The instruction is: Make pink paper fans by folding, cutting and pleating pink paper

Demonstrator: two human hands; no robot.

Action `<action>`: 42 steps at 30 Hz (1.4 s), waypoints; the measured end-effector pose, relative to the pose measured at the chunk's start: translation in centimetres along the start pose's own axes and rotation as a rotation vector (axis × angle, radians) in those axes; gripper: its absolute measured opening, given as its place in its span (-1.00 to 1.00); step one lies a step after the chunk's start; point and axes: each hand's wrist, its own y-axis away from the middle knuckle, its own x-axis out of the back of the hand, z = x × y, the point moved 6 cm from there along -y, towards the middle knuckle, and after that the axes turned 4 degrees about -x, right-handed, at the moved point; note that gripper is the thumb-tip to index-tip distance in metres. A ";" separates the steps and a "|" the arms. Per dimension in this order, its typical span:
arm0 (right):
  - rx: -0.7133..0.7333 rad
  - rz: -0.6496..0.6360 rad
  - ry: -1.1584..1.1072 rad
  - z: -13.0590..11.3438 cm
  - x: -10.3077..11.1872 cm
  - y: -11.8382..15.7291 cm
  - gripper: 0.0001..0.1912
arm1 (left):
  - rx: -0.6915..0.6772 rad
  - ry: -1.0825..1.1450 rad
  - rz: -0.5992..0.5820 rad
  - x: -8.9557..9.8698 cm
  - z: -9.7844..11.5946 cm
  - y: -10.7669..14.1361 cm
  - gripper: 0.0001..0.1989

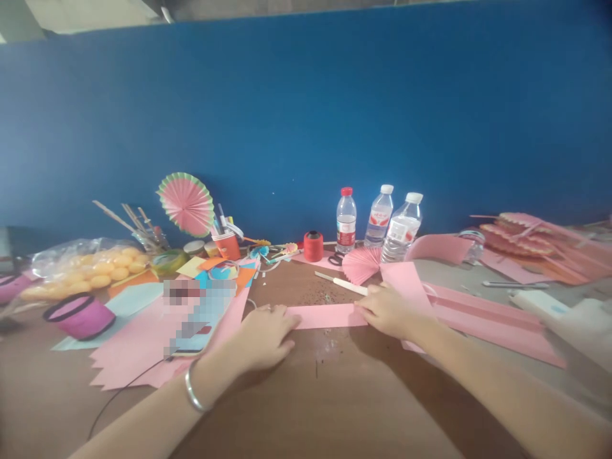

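A narrow pink paper strip (327,317) lies crosswise on the brown table (306,408) between my hands. My left hand (268,335) is at its left end, fingers bent and close together on the paper. At the right end, my right hand (385,310) has its fingers pressed together on the strip. Just beyond the right fingers is a white-handled knife (350,286), its blade pointing left. A pleated pink fan (362,264) stands behind the knife. The fingertips' exact hold on the strip is hard to make out.
Bottles (346,223) and a red thread spool (313,247) stand at the back. Pink sheets (138,331), a phone (205,319) and a purple band (80,317) lie left. Folded pink paper (492,322) lies right. A blue partition (287,115) rises behind.
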 end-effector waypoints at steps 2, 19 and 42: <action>0.018 -0.014 0.021 -1.9 0.0 -1.5 -0.71 | 0.018 -0.022 0.020 0.6 1.1 -0.3 -0.55; -0.024 -0.100 -0.169 -7.2 -5.0 -7.8 -0.74 | 0.302 -0.056 0.159 -1.1 -1.2 -3.7 -0.76; -0.013 0.104 -0.125 -6.3 -2.5 -6.2 -0.76 | 0.210 0.269 0.225 -1.7 -1.9 -3.4 -0.84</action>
